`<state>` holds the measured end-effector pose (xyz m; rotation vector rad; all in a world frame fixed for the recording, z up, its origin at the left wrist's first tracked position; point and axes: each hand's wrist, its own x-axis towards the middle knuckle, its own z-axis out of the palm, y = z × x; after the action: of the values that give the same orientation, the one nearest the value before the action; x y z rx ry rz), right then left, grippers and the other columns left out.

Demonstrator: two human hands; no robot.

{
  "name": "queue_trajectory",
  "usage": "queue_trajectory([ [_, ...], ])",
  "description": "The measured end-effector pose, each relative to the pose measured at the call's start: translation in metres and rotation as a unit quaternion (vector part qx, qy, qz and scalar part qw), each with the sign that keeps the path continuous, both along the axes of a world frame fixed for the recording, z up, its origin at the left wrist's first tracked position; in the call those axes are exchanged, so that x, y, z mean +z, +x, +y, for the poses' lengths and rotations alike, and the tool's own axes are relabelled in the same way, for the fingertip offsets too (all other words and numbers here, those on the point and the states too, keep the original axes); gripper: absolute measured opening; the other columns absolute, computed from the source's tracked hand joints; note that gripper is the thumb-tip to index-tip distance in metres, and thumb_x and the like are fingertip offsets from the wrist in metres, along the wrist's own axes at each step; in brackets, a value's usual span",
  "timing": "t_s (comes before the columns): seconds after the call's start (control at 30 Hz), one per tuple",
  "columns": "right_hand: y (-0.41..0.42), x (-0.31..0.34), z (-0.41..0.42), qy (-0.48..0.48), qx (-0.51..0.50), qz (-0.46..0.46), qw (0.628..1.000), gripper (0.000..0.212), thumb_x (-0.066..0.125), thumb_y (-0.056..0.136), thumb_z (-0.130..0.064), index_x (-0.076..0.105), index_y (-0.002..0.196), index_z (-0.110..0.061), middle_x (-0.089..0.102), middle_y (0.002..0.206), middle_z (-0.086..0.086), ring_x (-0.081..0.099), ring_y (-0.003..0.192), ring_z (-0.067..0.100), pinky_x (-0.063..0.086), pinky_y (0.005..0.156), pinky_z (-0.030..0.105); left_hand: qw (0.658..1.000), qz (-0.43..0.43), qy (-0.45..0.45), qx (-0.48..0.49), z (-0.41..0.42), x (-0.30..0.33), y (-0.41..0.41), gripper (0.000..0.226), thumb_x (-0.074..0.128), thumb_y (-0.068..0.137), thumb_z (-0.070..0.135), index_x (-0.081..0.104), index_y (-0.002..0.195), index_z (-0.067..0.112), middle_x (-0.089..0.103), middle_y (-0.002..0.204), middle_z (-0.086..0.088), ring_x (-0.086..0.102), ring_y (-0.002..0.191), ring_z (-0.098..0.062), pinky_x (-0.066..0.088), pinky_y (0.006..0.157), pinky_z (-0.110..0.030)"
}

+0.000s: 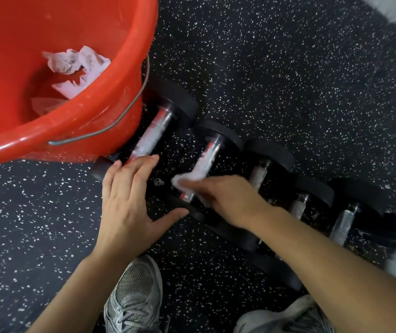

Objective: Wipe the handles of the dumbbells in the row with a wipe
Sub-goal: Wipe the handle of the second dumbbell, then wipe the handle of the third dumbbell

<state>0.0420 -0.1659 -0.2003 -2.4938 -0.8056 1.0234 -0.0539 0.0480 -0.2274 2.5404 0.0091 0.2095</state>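
A row of dumbbells (264,188) is laid on the speckled floor (288,68), beside a red bucket (72,121) in which crumpled used wipes (77,61) are seen. The wipe (187,181) is pinched in the right hand (225,200) and pressed against the handle of the second dumbbell (206,162). The left hand (129,200) is spread flat, fingers resting on the near end of the first dumbbell (149,135). White residue is still seen on every handle, so the task is judged to be at an early stage, with most of the row left. No brand, label or writing can be read.
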Motion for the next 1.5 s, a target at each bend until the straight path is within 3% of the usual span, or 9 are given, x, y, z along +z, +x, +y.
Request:
queue_trajectory([
  [0.17, 0.015, -0.005, 0.001, -0.036, 0.085, -0.092, 0.992, 0.052, 0.030, 0.102, -0.040, 0.019, 0.145, -0.064, 0.067, 0.133, -0.006, 0.069, 0.104, 0.021, 0.056, 0.087, 0.034, 1.000, 0.000, -0.002, 0.002, -0.001, 0.001, 0.000, 0.101, 0.074, 0.078, 0.066, 0.040, 0.150, 0.003, 0.053, 0.148, -0.014, 0.048, 0.140, -0.030, 0.019, 0.127, -0.051],
  [0.33, 0.035, -0.012, -0.006, -0.065, -0.058, -0.156, 0.984, 0.050, 0.035, 0.107, -0.036, 0.020, 0.150, -0.056, 0.062, 0.081, -0.003, 0.061, 0.070, 0.019, 0.053, 0.065, 0.039, 1.000, 0.005, -0.005, 0.005, -0.001, 0.003, 0.000, 0.100, 0.071, 0.080, 0.068, 0.039, 0.150, 0.003, 0.052, 0.148, -0.014, 0.047, 0.141, -0.028, 0.016, 0.128, -0.048],
  [0.47, 0.022, -0.008, -0.006, -0.028, -0.047, -0.101, 0.993, 0.061, 0.046, 0.104, -0.022, 0.025, 0.150, -0.054, 0.070, 0.099, 0.002, 0.067, 0.087, 0.025, 0.055, 0.075, 0.040, 1.000, 0.011, -0.006, 0.004, -0.002, 0.004, 0.000, 0.100, 0.072, 0.079, 0.066, 0.039, 0.151, 0.005, 0.052, 0.149, -0.013, 0.046, 0.142, -0.028, 0.016, 0.128, -0.049],
  [0.63, 0.000, -0.010, 0.006, -0.030, 0.055, -0.026, 0.998, 0.050, 0.042, 0.102, -0.036, 0.030, 0.141, -0.066, 0.061, 0.142, -0.002, 0.064, 0.118, 0.024, 0.051, 0.097, 0.039, 1.000, 0.016, 0.001, 0.007, -0.010, 0.006, 0.000, 0.101, 0.074, 0.078, 0.065, 0.039, 0.151, 0.005, 0.051, 0.150, -0.012, 0.046, 0.142, -0.028, 0.016, 0.127, -0.048],
  [0.87, 0.004, 0.012, -0.039, 0.076, -0.078, -0.065, 0.992, 0.053, 0.050, 0.102, -0.026, 0.038, 0.143, -0.057, 0.072, 0.122, -0.008, 0.068, 0.100, 0.007, 0.056, 0.088, 0.032, 0.999, 0.007, -0.044, -0.018, -0.046, 0.010, 0.003, 0.097, 0.076, 0.079, 0.061, 0.041, 0.151, 0.008, 0.049, 0.150, -0.010, 0.041, 0.140, -0.022, 0.018, 0.120, -0.027],
  [1.03, 0.015, 0.025, -0.105, 0.062, -0.174, -0.134, 0.974, 0.045, 0.048, 0.104, -0.029, 0.046, 0.143, -0.051, 0.067, 0.093, -0.028, 0.063, 0.077, -0.005, 0.050, 0.070, 0.024, 0.997, -0.002, -0.044, -0.065, -0.073, 0.012, 0.003, 0.094, 0.071, 0.082, 0.067, 0.040, 0.151, 0.011, 0.050, 0.149, -0.009, 0.045, 0.140, -0.027, 0.020, 0.120, -0.032],
  [1.13, 0.015, 0.027, -0.125, 0.014, -0.177, -0.132, 0.975, 0.046, 0.040, 0.104, -0.033, 0.040, 0.144, -0.056, 0.074, 0.112, -0.012, 0.071, 0.091, 0.010, 0.056, 0.080, 0.035, 0.996, 0.005, -0.034, -0.083, -0.087, 0.014, 0.002, 0.095, 0.068, 0.083, 0.071, 0.040, 0.153, 0.012, 0.050, 0.149, -0.008, 0.046, 0.140, -0.026, 0.023, 0.119, -0.037],
  [1.37, 0.010, 0.011, -0.102, -0.124, -0.103, -0.116, 0.980, 0.064, 0.045, 0.101, -0.019, 0.021, 0.151, -0.052, 0.066, 0.098, 0.001, 0.065, 0.083, 0.026, 0.054, 0.075, 0.041, 0.996, 0.032, 0.024, -0.084, -0.094, 0.012, 0.000, 0.101, 0.066, 0.078, 0.077, 0.041, 0.153, 0.013, 0.050, 0.150, -0.007, 0.047, 0.138, -0.026, 0.020, 0.118, -0.035],
  [1.5, -0.003, -0.002, -0.106, -0.070, -0.159, -0.080, 0.982, 0.052, 0.037, 0.106, -0.027, 0.025, 0.150, -0.054, 0.065, 0.095, 0.000, 0.065, 0.084, 0.024, 0.054, 0.078, 0.041, 0.995, 0.036, 0.034, -0.082, -0.095, 0.012, 0.001, 0.103, 0.070, 0.076, 0.077, 0.043, 0.152, 0.013, 0.051, 0.150, -0.006, 0.048, 0.137, -0.026, 0.022, 0.117, -0.036],
])
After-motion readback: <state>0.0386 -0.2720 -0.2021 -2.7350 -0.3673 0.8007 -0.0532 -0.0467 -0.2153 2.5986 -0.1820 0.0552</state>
